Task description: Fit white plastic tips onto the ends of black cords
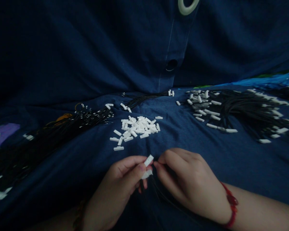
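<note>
Between thumb and fingers, my left hand [125, 183] pinches a small white connector housing [148, 160], tilted up to the right. Just below it, a second white piece [147, 174] sits against the same fingers, with thin black wires [156, 187] hanging close by and running under my right hand [185, 179]. The right thumb and forefinger are pinched together right beside the housing's upper end. What they hold is too small and dark to make out. Beyond both hands lies a loose pile of white connector housings [141, 126] on dark blue cloth [91, 179].
A bundle of black wires with bare metal ends [91, 117] stretches along the left. Black cables with white connectors [240, 109] are heaped at the right, and a smaller wire bundle [146, 98] lies behind the pile. Blue cloth [110, 48] rises at the back.
</note>
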The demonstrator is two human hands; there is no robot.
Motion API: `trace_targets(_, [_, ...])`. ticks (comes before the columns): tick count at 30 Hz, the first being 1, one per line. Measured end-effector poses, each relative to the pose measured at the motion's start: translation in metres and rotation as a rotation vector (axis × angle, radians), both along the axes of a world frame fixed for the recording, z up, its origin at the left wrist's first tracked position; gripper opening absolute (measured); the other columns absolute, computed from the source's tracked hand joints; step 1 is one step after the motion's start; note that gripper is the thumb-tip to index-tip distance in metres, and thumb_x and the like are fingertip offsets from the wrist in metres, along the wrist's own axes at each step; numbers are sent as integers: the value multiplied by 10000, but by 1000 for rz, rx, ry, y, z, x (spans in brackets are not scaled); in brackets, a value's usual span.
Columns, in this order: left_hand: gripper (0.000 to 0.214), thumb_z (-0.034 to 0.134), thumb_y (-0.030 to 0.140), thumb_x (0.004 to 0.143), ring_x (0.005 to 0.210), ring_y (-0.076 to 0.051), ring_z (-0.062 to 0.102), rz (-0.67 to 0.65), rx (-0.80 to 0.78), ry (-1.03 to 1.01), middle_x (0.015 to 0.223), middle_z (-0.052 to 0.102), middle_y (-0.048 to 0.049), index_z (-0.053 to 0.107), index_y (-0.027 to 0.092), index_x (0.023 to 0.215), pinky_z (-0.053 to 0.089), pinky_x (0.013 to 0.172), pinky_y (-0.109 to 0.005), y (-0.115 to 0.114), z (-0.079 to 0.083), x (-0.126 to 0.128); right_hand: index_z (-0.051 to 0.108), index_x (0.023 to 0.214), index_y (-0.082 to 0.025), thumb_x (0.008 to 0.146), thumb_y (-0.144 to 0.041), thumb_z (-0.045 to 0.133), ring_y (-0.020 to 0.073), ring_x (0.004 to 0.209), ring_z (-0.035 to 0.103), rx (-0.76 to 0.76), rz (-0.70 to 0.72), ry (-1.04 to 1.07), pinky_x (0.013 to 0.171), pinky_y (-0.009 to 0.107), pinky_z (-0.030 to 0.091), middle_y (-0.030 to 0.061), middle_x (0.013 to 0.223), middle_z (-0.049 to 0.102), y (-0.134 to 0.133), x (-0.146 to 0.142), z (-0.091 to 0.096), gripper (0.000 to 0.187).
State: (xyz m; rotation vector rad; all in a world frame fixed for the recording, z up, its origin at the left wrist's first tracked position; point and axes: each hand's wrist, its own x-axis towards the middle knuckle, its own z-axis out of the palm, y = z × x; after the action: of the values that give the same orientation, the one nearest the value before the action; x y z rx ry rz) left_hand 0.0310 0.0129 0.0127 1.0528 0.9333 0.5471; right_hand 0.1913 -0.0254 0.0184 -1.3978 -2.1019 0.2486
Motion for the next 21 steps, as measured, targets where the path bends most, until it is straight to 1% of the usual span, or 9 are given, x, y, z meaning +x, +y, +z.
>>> trace_targets(3, [178,517,310,792,614,-119,432,2,16,9,646,520,11,624,170,767,343,566,-234,-1,-1,-1,509,724,-132,864,-160,385,118,600,452,-1,17,3,564,240,309,20,637,493,-2,-1,0,189])
trace_targets(7, [182,531,313,784,633,-125,443,25,28,49,663,548,7,649,190,849,350,591,-240,-3,-4,-2,527,745,-131,866,-153,388,121,620,465,19,20,3,578,245,322,22,647,503,-3,0,-1,186])
trace_targets(12, [197,547,323,770,634,-129,456,35,38,82,661,569,0,666,191,856,360,581,-233,-3,-4,-2,517,731,-123,863,-136,384,120,604,442,101,32,-23,565,248,315,23,646,496,-2,1,-2,188])
trace_targets(14, [193,542,326,774,617,-122,461,15,72,114,631,559,12,669,197,843,357,564,-222,-1,-3,-2,504,699,-124,859,-144,392,123,593,421,140,43,-59,556,254,303,24,638,487,-2,1,-3,196])
trace_targets(16, [186,536,316,780,585,-112,467,-22,121,156,590,543,26,669,202,842,353,537,-210,1,0,-2,491,674,-127,854,-149,397,123,581,405,143,57,-91,547,257,291,21,625,478,-2,2,-3,203])
trace_targets(18, [180,541,292,778,566,-106,482,-61,154,188,587,552,35,656,216,895,359,525,-203,4,2,-3,483,662,-128,847,-147,403,121,571,400,125,64,-111,540,258,284,17,613,471,-3,3,-4,203])
trace_targets(21, [241,565,275,758,564,-110,500,-114,163,202,629,587,34,620,236,990,378,524,-204,7,4,-5,485,662,-128,841,-153,414,121,570,403,110,65,-117,542,259,286,17,614,475,-4,4,-5,194])
